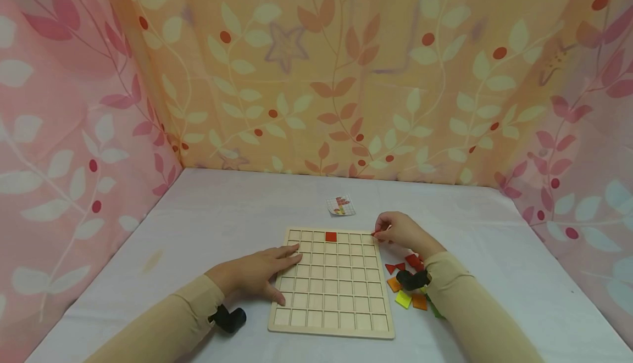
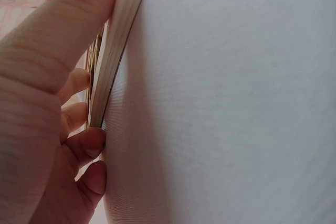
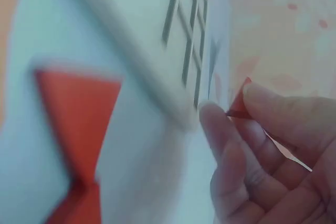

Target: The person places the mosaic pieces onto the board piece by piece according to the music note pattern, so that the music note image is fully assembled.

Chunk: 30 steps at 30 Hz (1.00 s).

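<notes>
A wooden grid board (image 1: 338,273) lies flat on the white-covered table. One red square tile (image 1: 331,236) sits in a cell of its far row. My left hand (image 1: 262,269) rests on the board's left side with fingers spread; in the left wrist view the thumb (image 2: 63,30) lies against the board's edge (image 2: 113,61). At the far right corner, my right hand (image 1: 403,232) pinches a small red triangular tile (image 3: 240,102) between thumb and fingertips. Just below that hand, red triangular tiles (image 3: 79,116) lie beside the board.
Orange tiles (image 1: 419,301), a yellow tile (image 1: 403,299) and partly hidden green ones lie right of the board, near the right forearm. A small printed card (image 1: 341,205) lies beyond the board. Patterned cloth walls (image 1: 316,77) surround the table's back and sides.
</notes>
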### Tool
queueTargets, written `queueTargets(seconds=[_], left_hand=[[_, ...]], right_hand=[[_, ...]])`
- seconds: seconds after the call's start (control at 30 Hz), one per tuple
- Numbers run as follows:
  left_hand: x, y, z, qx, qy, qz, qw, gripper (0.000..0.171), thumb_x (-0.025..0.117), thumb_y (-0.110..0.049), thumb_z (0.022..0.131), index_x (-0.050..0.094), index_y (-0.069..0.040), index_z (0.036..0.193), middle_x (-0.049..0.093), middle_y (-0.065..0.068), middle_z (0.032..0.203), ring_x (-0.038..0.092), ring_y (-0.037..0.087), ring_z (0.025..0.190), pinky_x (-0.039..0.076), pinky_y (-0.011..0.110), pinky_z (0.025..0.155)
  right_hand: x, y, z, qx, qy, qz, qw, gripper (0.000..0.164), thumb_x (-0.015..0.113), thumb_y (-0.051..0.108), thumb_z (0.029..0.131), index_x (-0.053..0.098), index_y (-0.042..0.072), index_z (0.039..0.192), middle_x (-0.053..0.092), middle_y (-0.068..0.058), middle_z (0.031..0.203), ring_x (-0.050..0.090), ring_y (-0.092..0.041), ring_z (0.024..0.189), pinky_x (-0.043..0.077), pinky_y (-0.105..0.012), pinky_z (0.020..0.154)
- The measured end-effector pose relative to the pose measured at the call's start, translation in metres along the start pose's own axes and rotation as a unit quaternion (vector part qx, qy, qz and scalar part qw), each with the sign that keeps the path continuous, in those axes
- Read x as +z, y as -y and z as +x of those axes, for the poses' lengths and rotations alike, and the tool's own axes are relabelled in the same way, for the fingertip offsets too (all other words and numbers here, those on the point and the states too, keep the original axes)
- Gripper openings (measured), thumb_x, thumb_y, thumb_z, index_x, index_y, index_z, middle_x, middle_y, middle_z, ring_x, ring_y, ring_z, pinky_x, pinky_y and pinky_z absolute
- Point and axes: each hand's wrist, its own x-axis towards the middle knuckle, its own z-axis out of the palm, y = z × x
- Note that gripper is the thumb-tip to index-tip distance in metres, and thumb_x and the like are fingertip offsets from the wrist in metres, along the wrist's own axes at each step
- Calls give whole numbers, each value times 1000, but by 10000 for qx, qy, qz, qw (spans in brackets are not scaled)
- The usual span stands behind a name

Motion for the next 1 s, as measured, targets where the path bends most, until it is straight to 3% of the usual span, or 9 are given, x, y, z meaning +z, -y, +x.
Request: queueTargets(seconds=[0.13, 0.47, 1.0], left_hand=[[0, -1, 0, -21, 8, 0, 10000, 99, 53, -72, 68, 16, -27, 147, 6, -4, 154, 15, 26, 138, 24, 47, 106], [-3, -2, 0, -12, 57, -91, 9999, 98, 55, -70, 68, 18, -25, 147, 6, -3, 154, 14, 25, 138, 22, 46, 107], [-1, -1, 0, -32, 72, -56, 10000, 99, 53, -72, 68, 16, -26, 147, 5, -3, 154, 14, 25, 138, 22, 46, 107]], right_hand=[[9, 9, 6, -147, -3, 320, 9994, 9, 68, 6, 80, 59, 6, 79, 60, -5, 75, 59, -18, 67, 50, -30, 58], [30, 26, 23, -460, -34, 3, 9989, 10, 71, 6, 76, 62, 8, 79, 59, -1, 74, 52, -14, 70, 44, -25, 60], [49, 42, 31, -378, -130, -408, 9984, 14, 73, 16, 77, 62, 11, 70, 58, 2, 73, 49, -14, 71, 40, -28, 67]])
